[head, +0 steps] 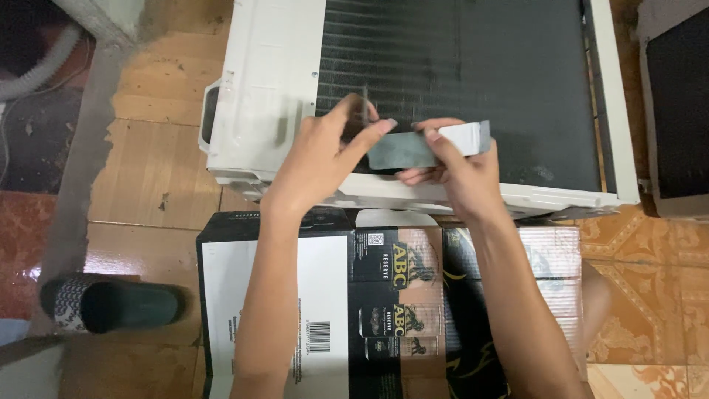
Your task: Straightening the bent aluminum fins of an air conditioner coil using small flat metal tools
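A white air-conditioner unit (262, 89) with a dark finned coil face (480, 66) lies on the floor in front of me. Over its near edge, my right hand (458, 174) grips a flat grey metal piece (402, 151) with a white bent end. My left hand (325, 151) pinches the same piece's left end, and a thin dark rod (365, 103) stands up between its fingers. Both hands hover just above the coil's lower edge.
A flattened black and white cardboard box (317, 295) lies under my forearms. A dark slipper (111, 303) sits at the lower left on the tiled floor. Another white unit's dark face (679, 103) is at the right edge, and a grey hose (37, 66) curls at the upper left.
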